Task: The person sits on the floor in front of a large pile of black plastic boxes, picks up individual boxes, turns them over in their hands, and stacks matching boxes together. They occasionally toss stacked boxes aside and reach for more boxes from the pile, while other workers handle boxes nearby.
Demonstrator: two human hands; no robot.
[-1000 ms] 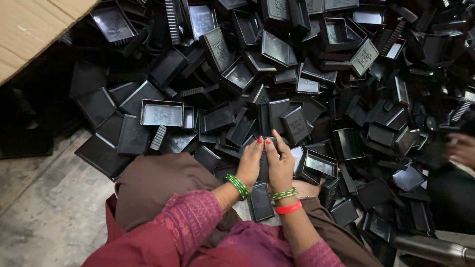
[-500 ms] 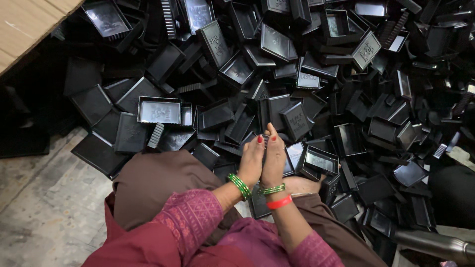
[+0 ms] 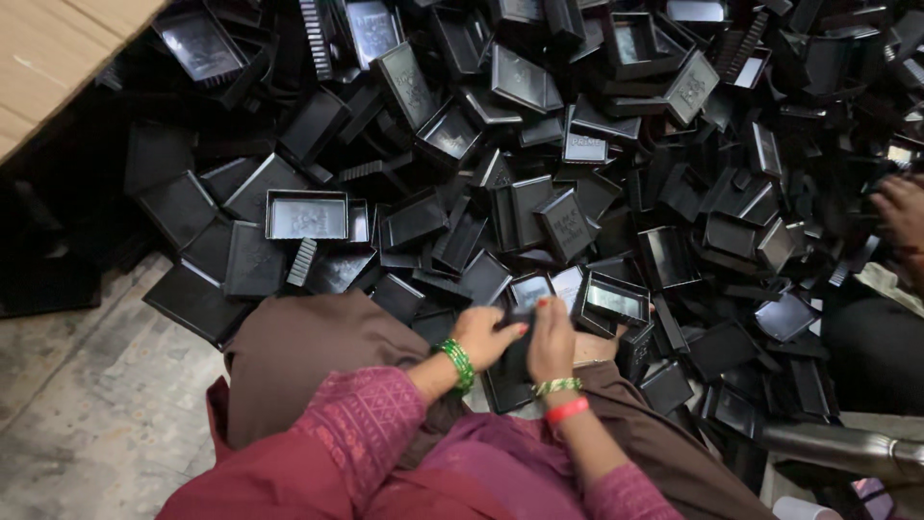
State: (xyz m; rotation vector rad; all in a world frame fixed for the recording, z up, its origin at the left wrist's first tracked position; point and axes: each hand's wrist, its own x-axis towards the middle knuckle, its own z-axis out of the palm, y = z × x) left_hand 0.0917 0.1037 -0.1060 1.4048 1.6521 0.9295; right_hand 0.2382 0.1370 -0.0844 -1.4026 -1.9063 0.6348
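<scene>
A small black plastic tray (image 3: 518, 358) is sitting over the person's lap, pinched between both hands: the left hand (image 3: 486, 337) is curling its fingers closed over the tray's left edge while the right hand (image 3: 551, 339) is clamping down on its right side. The tray is looking dark, flat and mostly hidden by the fingers. Just beyond the tray a large heap of similar black trays (image 3: 539, 164) is spreading outward, with another person's hand (image 3: 903, 214) reaching in far right of it.
</scene>
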